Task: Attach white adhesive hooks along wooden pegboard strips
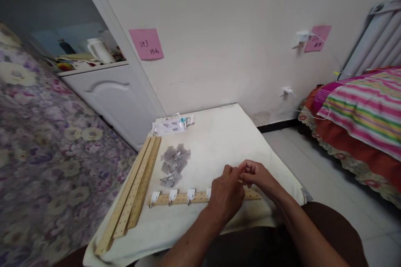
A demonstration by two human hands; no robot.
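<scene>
Both of my hands meet above a wooden pegboard strip that lies across the near part of the white table. Several white hooks sit along the strip's left half. My left hand covers the strip's middle, fingers curled together. My right hand touches it fingertip to fingertip in a pinch; what they hold is too small to make out. A pile of small clear bags of hooks lies just beyond the strip.
Two longer pegboard strips lie along the table's left edge. Printed hook packets rest at the far edge by the wall. A floral bed is on the left, a striped bed on the right, with tiled floor between.
</scene>
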